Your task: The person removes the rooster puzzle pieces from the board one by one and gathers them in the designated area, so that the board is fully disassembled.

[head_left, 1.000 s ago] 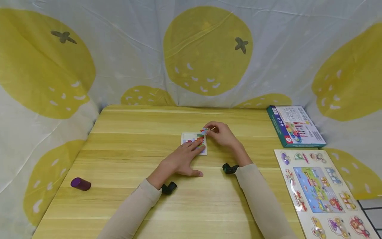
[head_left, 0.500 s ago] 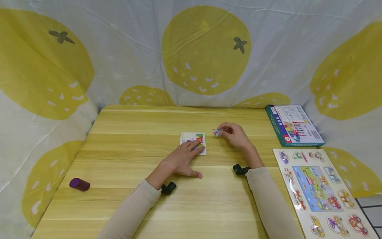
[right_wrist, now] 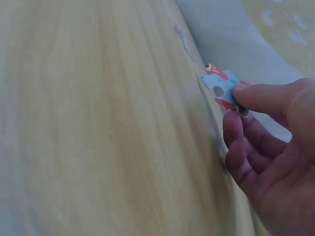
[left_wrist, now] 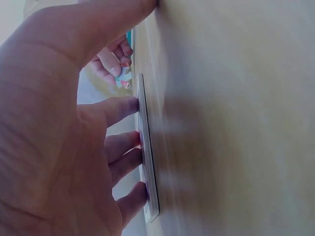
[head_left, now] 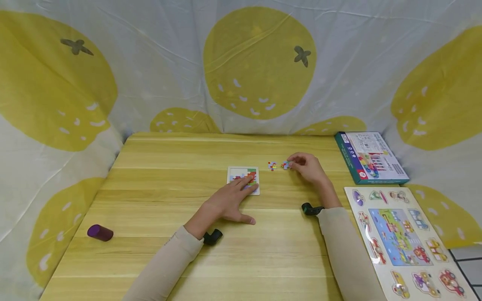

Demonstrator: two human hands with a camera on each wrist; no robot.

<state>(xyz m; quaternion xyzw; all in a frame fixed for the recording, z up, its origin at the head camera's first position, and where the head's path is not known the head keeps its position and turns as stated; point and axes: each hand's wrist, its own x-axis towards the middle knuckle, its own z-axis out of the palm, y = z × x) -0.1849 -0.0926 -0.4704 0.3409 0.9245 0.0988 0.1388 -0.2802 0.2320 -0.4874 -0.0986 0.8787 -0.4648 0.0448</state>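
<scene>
My left hand (head_left: 232, 202) lies with spread fingers on a small framed jigsaw puzzle (head_left: 257, 193), covering part of its picture. In the left wrist view its fingertips press on the face of the thin puzzle board (left_wrist: 149, 172). Farther right, my right hand (head_left: 309, 168) pinches a light-blue puzzle piece (right_wrist: 221, 87) with red and green print between thumb and fingers. The right wrist view has this piece tilted up in the fingertips. Another colourful puzzle piece (head_left: 272, 166) lies on the table, between the small puzzle and the right hand.
A purple cylinder (head_left: 100, 233) lies on its side at the left of the wooden table (head_left: 169, 167). Along the right side are a boxed set (head_left: 373, 159) and a large picture puzzle board (head_left: 408, 196). A fruit-print cloth (head_left: 169, 62) hangs behind the table.
My right hand has moved right, away from the small puzzle's upper corner. One piece now lies on the table where that hand was half a second ago. The left hand has stayed put.
</scene>
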